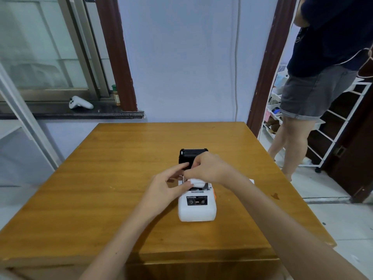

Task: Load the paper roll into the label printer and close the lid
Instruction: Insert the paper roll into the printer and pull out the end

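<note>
— What did the room look like?

— I saw a pale blue wall and a brown wooden surface (113, 178) in the middle. A window (40, 47) was on the left. A white game controller (80, 102) lay on the dark sill (60, 114) under it, and a small bottle (116, 96) stood near it. Another person (314, 77) in a dark shirt and grey shorts stood in the doorway on the right, beside a white rack (343, 126).

— Where was the label printer?

— The label printer (196, 207) sat on the surface, close to me. It was white, with a dark strip of buttons on top. Its black lid (192, 155) stood open at the far end.

— And the paper roll?

— The paper roll (195, 182) was white and sat low in the open part of the printer, just behind the buttons. I could not tell if it was all the way down.

— What were my hands doing?

— My left hand (167, 188) was at the left side of the roll. Its fingers (186, 185) were bent close together, and the thumb touched the roll's edge. My right hand (210, 168) came over the top of the roll, with its fingers curled down in front of the lid. It hid what its fingertips pinched, so I could not tell if it held the roll or a loose bit of paper.
</note>
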Available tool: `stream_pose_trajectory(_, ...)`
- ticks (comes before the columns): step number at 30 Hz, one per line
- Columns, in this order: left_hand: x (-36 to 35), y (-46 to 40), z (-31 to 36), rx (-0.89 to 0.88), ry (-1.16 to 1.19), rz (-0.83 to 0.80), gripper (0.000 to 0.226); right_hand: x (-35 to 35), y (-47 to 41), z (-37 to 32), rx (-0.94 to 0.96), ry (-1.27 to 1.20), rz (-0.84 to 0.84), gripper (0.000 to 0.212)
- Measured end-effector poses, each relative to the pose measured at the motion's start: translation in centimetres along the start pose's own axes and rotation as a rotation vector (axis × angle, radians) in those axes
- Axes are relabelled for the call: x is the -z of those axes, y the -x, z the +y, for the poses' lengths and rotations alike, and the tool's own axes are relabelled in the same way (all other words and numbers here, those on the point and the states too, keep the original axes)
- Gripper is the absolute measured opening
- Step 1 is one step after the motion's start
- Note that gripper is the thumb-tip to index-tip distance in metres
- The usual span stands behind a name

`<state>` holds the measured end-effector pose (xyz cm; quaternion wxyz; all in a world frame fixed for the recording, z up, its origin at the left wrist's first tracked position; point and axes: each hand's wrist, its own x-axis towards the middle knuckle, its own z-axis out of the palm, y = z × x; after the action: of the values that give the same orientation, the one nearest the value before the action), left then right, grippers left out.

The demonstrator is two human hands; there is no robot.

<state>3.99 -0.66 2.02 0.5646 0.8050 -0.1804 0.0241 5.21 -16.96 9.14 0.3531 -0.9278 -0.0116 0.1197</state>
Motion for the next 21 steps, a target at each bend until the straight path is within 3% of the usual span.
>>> stream_pose_trajectory(7, 0.0, 1.3, -1.8, 0.065, 0.002, 0.058, 0.019, 0.1, -0.4, 0.7, -0.022, -0.059, 0.01, 0.036)
stream_pose_trajectory(10, 0.0, 1.2, -1.5, 0.076, -0.003, 0.041, 0.013, 0.2, -0.4, 0.6, -0.014, -0.047, 0.004, 0.027)
stream_pose_trajectory(21, -0.2, 0.5, -1.4, 0.072, -0.046, -0.062, 0.034, 0.3, -0.1, 1.2, 0.026, -0.092, 0.029, 0.034)
